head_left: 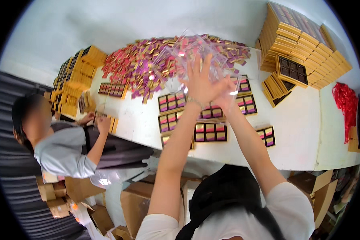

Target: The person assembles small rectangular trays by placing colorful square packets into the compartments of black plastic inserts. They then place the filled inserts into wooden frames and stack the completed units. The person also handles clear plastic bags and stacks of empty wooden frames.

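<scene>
Nearest in, an open cardboard box sits below the counter's near edge, partly cut off by the left arm. Up top near that edge there's a black tray with six compartments, each holding a foil-wrapped piece in pink, gold or purple. Similar trays flank it, some half hidden by the forearms, and a lone filled tray sits to the right. White surface shows from there to the right edge, where red ribbon lies.

Over the middle, the left hand has its fingers spread at a jumble of clear plastic covers; the right hand is right beside it, can't tell if its fingers grip one. The covers are see-through, so they're hard to count. Behind them is a wrapped-piece heap along the far edge, with gold boxes stacked at the far right corner.
</scene>
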A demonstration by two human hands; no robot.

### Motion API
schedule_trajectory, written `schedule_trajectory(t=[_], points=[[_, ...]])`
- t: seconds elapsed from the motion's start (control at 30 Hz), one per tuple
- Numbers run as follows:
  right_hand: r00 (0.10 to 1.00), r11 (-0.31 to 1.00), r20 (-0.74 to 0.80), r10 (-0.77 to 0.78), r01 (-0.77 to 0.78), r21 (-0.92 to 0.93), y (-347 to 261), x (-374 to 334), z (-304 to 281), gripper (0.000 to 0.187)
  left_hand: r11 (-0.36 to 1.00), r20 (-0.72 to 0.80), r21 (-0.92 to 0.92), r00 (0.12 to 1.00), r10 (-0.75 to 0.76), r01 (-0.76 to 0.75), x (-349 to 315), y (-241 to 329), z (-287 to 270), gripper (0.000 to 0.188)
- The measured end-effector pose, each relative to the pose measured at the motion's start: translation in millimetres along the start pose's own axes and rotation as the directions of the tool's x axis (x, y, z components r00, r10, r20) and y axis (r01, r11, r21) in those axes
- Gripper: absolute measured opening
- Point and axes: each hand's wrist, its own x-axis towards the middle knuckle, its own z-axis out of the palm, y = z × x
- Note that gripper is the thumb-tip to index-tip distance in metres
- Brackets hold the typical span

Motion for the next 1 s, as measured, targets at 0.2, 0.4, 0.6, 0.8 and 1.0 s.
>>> schedule_trajectory(t=[0.2, 0.4, 0.6, 0.8, 1.0], points=[[0.974, 0.956, -0.015, -0.225, 0.223, 0.189, -59, 139, -89, 0.062, 0.975, 0.289, -0.155, 0.936, 0.201, -0.162, 154, -85, 112, 0.074], [0.93, 0.982, -0.333, -0.154, 0.182, 0.054, -89, 180, -147, 0.051, 0.975, 0.406, -0.122, 0.906, -0.122, 0.185, 181, -123, 151, 0.062], [0.646, 0.999, -0.763, -0.011, -0.017, -0.028, -130, 154, -84, 0.046, 0.816, 0.091, -0.514, 0.963, -0.255, 0.265, 179, -166, 151, 0.046], [0.875, 0.169, -0.087, -0.476, -0.006, -0.986, -152, 18, -8, 0.117, 0.232, 0.129, -0.921, 0.809, -0.574, 0.312, 143, -28, 113, 0.031], [0.942, -0.683, -0.1, -0.32, -0.303, -0.665, -150, -151, 24, 0.124, -0.342, 0.644, -0.765, 0.632, -0.431, 0.546, -72, 117, 90, 0.032]])
